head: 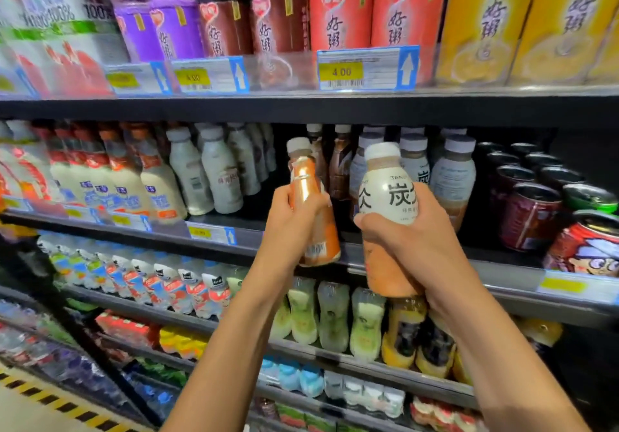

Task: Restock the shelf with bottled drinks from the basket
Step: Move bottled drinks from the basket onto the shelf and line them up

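Observation:
My left hand [290, 220] grips an orange-labelled bottle [310, 180] with a white cap, held upright in front of the second shelf [241, 227]. My right hand [415, 234] holds a larger bottle [388, 197] with a white label, black characters and a white cap, its lower part tan. Both bottles hover at the shelf's front edge, before a dark gap between the white bottles on the left and a row of matching white-label bottles [452, 173] behind. The basket is out of view.
Brown bottles [340, 163] stand deep in the gap. Dark cans [529, 210] fill the shelf's right end, milk-coloured bottles [221, 170] its left. Tall cans line the top shelf [341, 19]. Lower shelves hold more drinks. Striped floor tape [50, 398] runs at the bottom left.

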Demonstrator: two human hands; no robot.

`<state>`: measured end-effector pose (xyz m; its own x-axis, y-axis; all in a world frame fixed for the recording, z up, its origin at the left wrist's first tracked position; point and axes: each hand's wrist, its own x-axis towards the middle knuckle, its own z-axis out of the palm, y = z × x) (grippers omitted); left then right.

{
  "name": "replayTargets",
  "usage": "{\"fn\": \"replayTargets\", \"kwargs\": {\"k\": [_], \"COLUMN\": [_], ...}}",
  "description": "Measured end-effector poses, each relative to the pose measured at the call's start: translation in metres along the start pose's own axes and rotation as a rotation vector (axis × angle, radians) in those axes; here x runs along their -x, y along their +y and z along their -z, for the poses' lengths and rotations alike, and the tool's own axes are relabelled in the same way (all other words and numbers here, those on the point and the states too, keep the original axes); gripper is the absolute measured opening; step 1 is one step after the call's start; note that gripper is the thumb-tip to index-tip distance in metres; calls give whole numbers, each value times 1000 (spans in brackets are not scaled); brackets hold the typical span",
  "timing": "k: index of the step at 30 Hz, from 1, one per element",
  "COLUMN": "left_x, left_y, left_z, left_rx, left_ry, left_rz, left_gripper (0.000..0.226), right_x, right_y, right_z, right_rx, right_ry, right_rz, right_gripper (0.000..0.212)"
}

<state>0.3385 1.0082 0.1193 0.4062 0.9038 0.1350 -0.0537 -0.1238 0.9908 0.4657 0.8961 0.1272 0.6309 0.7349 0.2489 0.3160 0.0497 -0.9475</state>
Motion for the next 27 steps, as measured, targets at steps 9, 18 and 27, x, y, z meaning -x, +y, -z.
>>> {"fn": "replayTargets", "kwargs": {"k": [9,18,27], "left_x": [-91,-144,-175], "left_y": [-9,-29,-48], "left_z": [-5,-14,-19], "left_rx": [-119,-237,-375], "left_ry": [-139,-133,-169], "left_rz": [110,-33,-71], "left_gripper": [24,57,87], "right_x": [-47,-60,-51], "right_y": [-2,4,13], "right_z": [-30,-38,-55], "right_rx": [150,241,412], "right_ry": [214,286,314], "right_rz": [-104,-139,-100], "right_gripper": [70,42,55]}}
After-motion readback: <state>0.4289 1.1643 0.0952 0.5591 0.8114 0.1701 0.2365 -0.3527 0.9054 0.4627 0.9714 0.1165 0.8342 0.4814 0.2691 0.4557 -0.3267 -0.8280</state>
